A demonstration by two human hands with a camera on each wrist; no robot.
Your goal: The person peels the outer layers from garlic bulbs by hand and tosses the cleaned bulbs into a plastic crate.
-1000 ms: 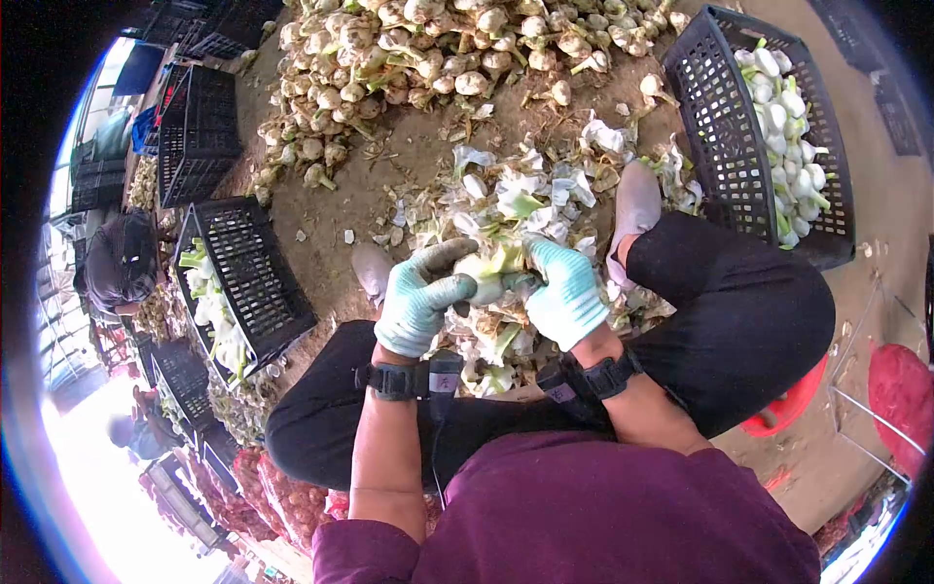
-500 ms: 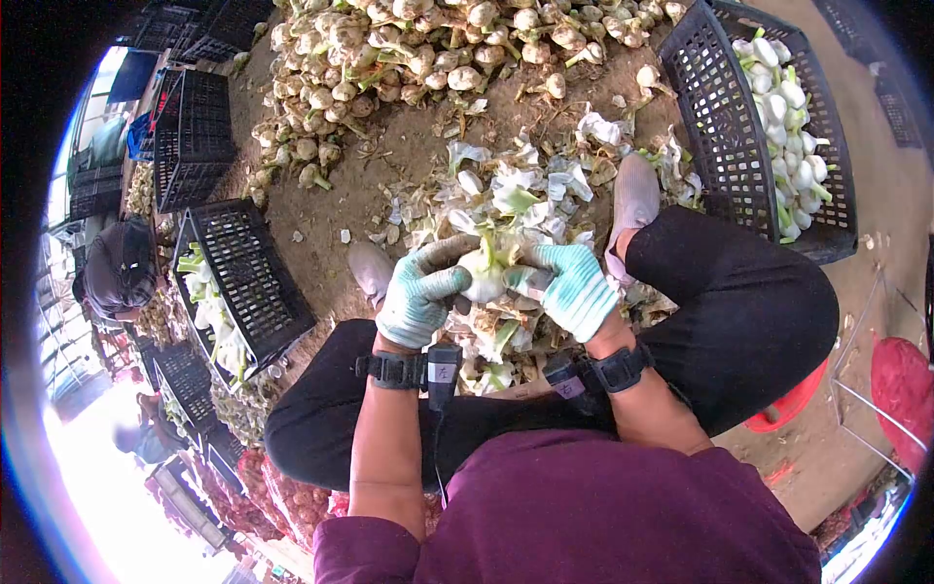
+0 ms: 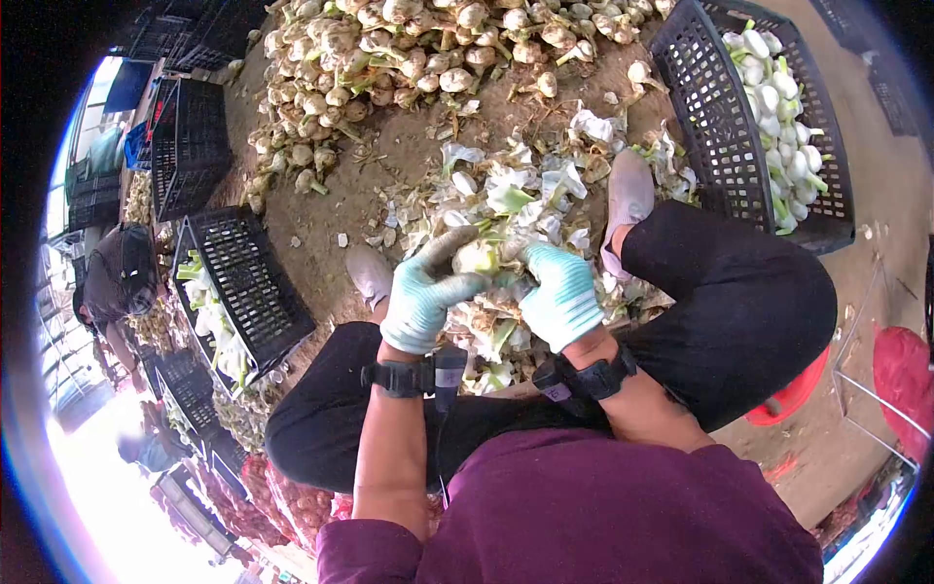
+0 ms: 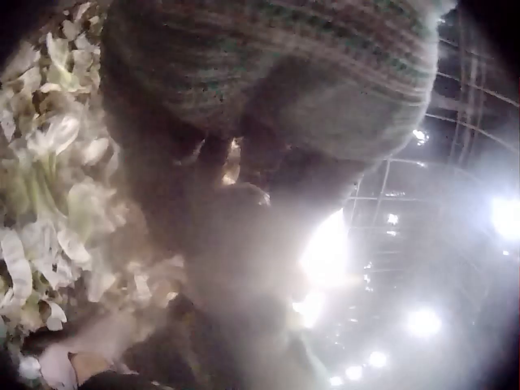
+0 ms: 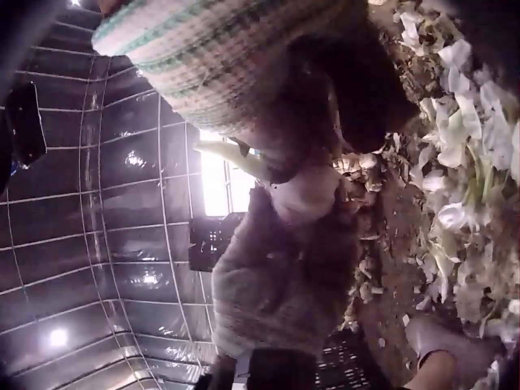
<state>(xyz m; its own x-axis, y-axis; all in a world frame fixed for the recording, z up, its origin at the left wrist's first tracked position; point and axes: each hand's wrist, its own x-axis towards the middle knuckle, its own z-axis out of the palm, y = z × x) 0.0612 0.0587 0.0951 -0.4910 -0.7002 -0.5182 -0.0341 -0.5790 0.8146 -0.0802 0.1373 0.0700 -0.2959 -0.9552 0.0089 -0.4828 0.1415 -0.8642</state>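
Both hands wear pale green striped gloves with dark, soiled fingers. In the head view the left hand [image 3: 426, 294] grips a whitish garlic bulb [image 3: 477, 258] between thumb and fingers. From the other side, the right hand [image 3: 559, 292] has its fingers curled at the bulb's stem side, pinching it. The right wrist view shows the bulb [image 5: 305, 195] between the two gloves, with a pale green stem [image 5: 231, 156] pointing left. The left wrist view is dim, and the left glove [image 4: 268, 81] hides most of the bulb there.
Peeled skins [image 3: 511, 195] lie between the shoes. Beyond is a heap of unpeeled bulbs [image 3: 389, 49]. Black crates with white bulbs stand at right [image 3: 715, 117] and left [image 3: 248, 282]. Another person [image 3: 122, 273] is at far left.
The bulb has turned between the hands, its stem upright half a second ago and less visible now. The right hand has shifted slightly left, closer to the bulb.
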